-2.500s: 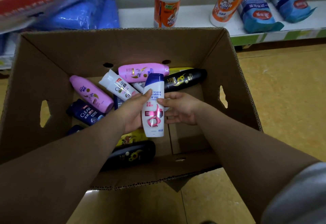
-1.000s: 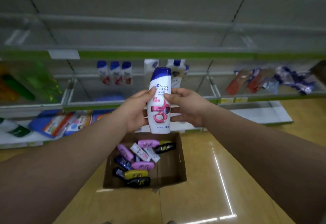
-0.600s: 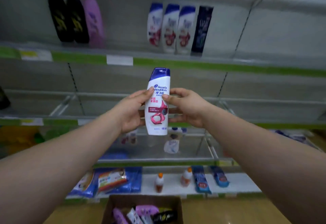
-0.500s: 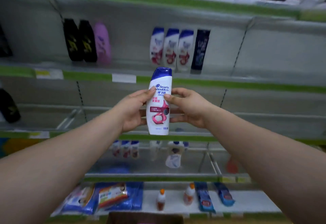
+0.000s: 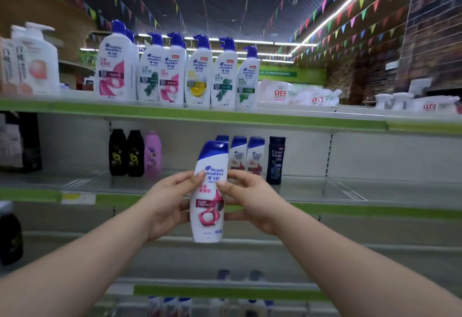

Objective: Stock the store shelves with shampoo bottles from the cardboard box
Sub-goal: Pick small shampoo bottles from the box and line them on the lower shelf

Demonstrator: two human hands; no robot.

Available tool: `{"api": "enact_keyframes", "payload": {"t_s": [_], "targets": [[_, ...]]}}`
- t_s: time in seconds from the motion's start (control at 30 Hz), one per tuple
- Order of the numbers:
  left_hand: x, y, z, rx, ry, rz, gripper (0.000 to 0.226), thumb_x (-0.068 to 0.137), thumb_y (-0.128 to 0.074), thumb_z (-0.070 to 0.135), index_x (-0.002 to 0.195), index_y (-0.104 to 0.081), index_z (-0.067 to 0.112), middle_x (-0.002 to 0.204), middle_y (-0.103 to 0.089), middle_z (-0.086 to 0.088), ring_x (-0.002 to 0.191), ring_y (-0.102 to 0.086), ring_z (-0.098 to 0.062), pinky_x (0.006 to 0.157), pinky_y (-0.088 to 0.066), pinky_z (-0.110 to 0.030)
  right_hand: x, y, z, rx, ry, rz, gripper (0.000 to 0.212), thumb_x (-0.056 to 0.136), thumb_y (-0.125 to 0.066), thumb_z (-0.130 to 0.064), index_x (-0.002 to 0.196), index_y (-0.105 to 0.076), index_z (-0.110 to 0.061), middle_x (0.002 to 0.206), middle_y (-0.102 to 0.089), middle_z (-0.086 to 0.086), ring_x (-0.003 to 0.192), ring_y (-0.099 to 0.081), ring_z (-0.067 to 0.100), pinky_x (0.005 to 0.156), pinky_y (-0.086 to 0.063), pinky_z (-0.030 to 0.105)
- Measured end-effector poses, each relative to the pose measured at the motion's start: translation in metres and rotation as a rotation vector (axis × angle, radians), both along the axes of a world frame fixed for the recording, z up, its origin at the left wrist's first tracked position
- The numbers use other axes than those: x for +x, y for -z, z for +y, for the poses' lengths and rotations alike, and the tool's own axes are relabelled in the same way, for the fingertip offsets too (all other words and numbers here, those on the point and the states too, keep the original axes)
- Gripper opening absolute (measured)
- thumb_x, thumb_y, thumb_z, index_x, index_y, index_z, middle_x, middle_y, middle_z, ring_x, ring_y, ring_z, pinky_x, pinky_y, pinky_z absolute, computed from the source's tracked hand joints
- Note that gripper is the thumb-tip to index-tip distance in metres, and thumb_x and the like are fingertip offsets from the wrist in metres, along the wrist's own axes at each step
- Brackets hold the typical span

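On the middle shelf, two black bottles and a pink bottle stand at left. Centre, the left hand and right hand each have their grip clamped on an upright shampoo bottle (white, blue cap), held in front of matching bottles.

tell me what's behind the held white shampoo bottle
Three matching white blue-capped bottles stand on the grey shelf; the leftmost shows only its cap, body covered.
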State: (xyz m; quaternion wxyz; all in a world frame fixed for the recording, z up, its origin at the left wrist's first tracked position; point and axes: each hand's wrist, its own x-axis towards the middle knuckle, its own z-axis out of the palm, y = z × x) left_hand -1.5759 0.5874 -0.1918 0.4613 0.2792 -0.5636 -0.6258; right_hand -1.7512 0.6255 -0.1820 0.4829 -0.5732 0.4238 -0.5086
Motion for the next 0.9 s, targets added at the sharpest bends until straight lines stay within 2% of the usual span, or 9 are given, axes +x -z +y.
{"api": "enact_keyframes", "payload": {"t_s": [0.13,0.23,0.4,0.47,0.57,0.73,0.9], "targets": [[0.0,0.004,-0.019,0.0,0.023,-0.033,0.042,0.066,-0.073,0.022,0.105,-0.065,0.011,0.099,-0.073,-0.013,0.083,-0.072,-0.029,0.07,-0.059,-0.042,0.002,0.009,-0.018,0.035,0.038,-0.058,0.029,0.089,-0.064,-0.018,0.117,-0.06,-0.017,0.105,-0.072,0.003,0.096,-0.069,0.022,0.065,-0.057,0.036],[0.001,0.007,-0.037,-0.001,0.041,-0.054,0.048,0.063,-0.075,0.014,0.109,-0.061,0.01,0.102,-0.073,-0.013,0.089,-0.071,-0.032,0.075,-0.058,-0.046,0.003,0.012,-0.034,0.034,0.066,-0.065,0.027,0.089,-0.063,-0.018,0.116,-0.06,-0.017,0.103,-0.073,0.003,0.093,-0.07,0.021,0.066,-0.058,0.037],[0.011,0.006,-0.082,-0.014,0.104,-0.117,0.053,0.062,-0.079,0.017,0.112,-0.062,0.02,0.104,-0.073,-0.011,0.091,-0.071,-0.03,0.071,-0.058,-0.042,0.013,0.006,-0.07,0.028,0.14,-0.052,0.025,0.09,-0.062,-0.017,0.115,-0.061,-0.017,0.104,-0.073,0.002,0.093,-0.071,0.022,0.067,-0.058,0.036],[0.016,0.004,-0.102,-0.048,0.148,-0.175,0.052,0.062,-0.081,0.019,0.111,-0.064,0.024,0.106,-0.072,-0.007,0.095,-0.07,-0.026,0.075,-0.058,-0.043,0.018,0.002,-0.087,0.01,0.181,-0.041,0.024,0.09,-0.061,-0.016,0.115,-0.061,-0.018,0.105,-0.072,0.002,0.094,-0.07,0.021,0.068,-0.058,0.037],[0.018,0.004,-0.13,-0.087,0.13,-0.219,0.05,0.063,-0.08,0.016,0.11,-0.066,0.018,0.105,-0.073,-0.006,0.095,-0.07,-0.026,0.079,-0.057,-0.044,0.024,0.001,-0.108,0.003,0.237,-0.045,0.027,0.091,-0.061,-0.016,0.117,-0.059,-0.019,0.106,-0.072,0.002,0.095,-0.07,0.02,0.073,-0.059,0.039],[0.01,0.012,-0.164,-0.128,0.066,-0.206,0.036,0.074,-0.076,0.006,0.108,-0.067,0.015,0.099,-0.073,-0.008,0.09,-0.071,-0.027,0.075,-0.058,-0.046,0.028,0.012,-0.141,0.02,0.326,-0.042,0.029,0.092,-0.059,-0.019,0.121,-0.059,-0.02,0.11,-0.071,-0.002,0.101,-0.067,0.019,0.084,-0.057,0.046],[-0.001,0.025,-0.19,-0.108,-0.013,-0.146,0.04,0.074,-0.077,0.009,0.111,-0.065,0.018,0.1,-0.073,-0.004,0.088,-0.072,-0.022,0.066,-0.059,-0.038,0.028,0.018,-0.158,0.007,0.429,0.123,0.028,0.094,-0.055,-0.026,0.122,-0.058,-0.023,0.105,-0.069,-0.007,0.096,-0.065,0.01,0.086,-0.057,0.036]]}}
